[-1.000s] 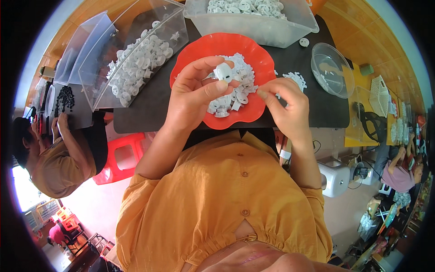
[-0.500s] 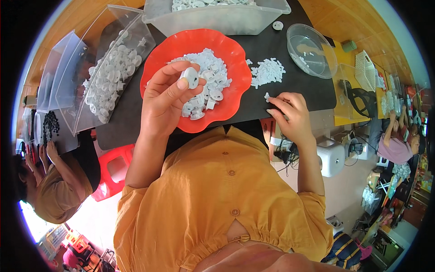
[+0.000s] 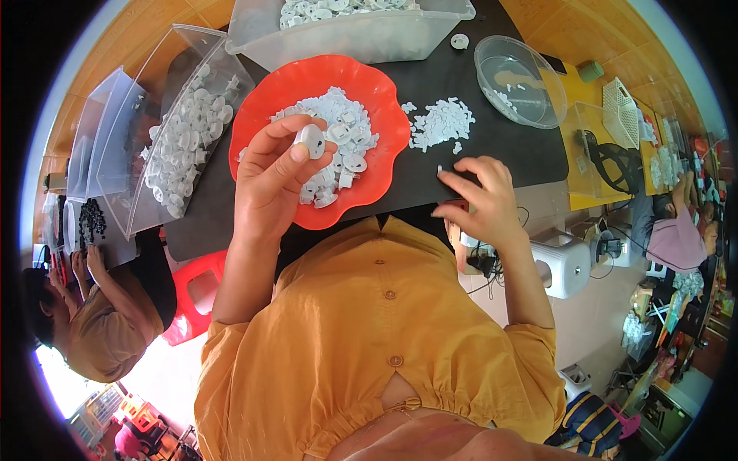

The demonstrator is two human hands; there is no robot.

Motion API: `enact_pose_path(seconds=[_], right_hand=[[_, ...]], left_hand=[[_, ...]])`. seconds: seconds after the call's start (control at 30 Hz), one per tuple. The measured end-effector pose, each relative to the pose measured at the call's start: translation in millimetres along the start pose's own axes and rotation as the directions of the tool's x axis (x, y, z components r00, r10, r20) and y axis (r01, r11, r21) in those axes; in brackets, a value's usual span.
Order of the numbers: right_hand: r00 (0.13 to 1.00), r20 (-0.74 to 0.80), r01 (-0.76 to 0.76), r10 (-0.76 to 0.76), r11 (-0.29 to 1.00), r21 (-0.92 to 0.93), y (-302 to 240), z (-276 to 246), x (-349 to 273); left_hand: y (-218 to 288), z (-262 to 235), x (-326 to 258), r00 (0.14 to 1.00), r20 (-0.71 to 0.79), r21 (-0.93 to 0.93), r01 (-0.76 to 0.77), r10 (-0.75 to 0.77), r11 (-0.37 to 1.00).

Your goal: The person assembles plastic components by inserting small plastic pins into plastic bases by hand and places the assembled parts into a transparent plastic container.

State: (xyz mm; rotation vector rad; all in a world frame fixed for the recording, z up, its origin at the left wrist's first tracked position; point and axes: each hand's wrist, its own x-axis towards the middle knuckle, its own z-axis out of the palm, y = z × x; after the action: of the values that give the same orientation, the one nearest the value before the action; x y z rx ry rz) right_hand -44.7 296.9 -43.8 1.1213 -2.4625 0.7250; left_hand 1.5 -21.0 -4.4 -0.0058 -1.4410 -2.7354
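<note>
My left hand (image 3: 270,178) holds a small white plastic part (image 3: 311,140) between thumb and fingers, above the near side of a wavy red bowl (image 3: 384,100) full of similar white parts. My right hand (image 3: 480,201) rests near the black table's front edge, its fingertips pinching a tiny white piece (image 3: 440,170). A loose pile of small white pieces (image 3: 440,123) lies on the black table (image 3: 500,146) just beyond that hand.
A clear tray (image 3: 181,131) of white parts stands at the left, a clear bin (image 3: 361,34) at the back, a clear round bowl (image 3: 520,81) at the right. Another person (image 3: 100,323) sits at lower left by a red stool (image 3: 196,296). White machine (image 3: 565,261) stands right.
My left hand has stayed lifted over the bowl with the white part. My right hand moved from the bowl to the table's front edge, right of the bowl.
</note>
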Motion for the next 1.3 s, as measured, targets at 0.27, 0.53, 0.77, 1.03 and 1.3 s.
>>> enact_pose_path(seconds=[0.27,0.53,0.77,1.03,1.3], right_hand=[[0.977,-0.212,0.047,0.013,0.96,0.274,-12.6,20.2,-7.3],[0.88,-0.197,0.046,0.431,0.335,0.941,-97.0,32.8,88.9],[0.901,-0.235,0.037,0.365,0.476,0.879,-101.8,41.3,97.7],[0.894,-0.276,0.049,0.354,0.534,0.844,-105.2,48.4,99.5],[0.886,-0.254,0.021,0.389,0.512,0.858,-108.4,50.3,97.0]], left_hand=[[3.6,10.8,-0.6,0.996,0.086,0.002,0.001,-0.001,1.0],[-8.7,34.5,-8.3,0.982,0.17,-0.084,-0.07,0.083,0.994],[-7.8,27.0,-10.7,0.979,0.17,-0.075,-0.101,0.112,0.992],[-5.7,20.0,-12.1,0.981,0.165,0.016,-0.109,0.105,0.994],[-5.9,22.2,-15.8,0.985,0.143,-0.007,-0.098,0.098,0.995]])
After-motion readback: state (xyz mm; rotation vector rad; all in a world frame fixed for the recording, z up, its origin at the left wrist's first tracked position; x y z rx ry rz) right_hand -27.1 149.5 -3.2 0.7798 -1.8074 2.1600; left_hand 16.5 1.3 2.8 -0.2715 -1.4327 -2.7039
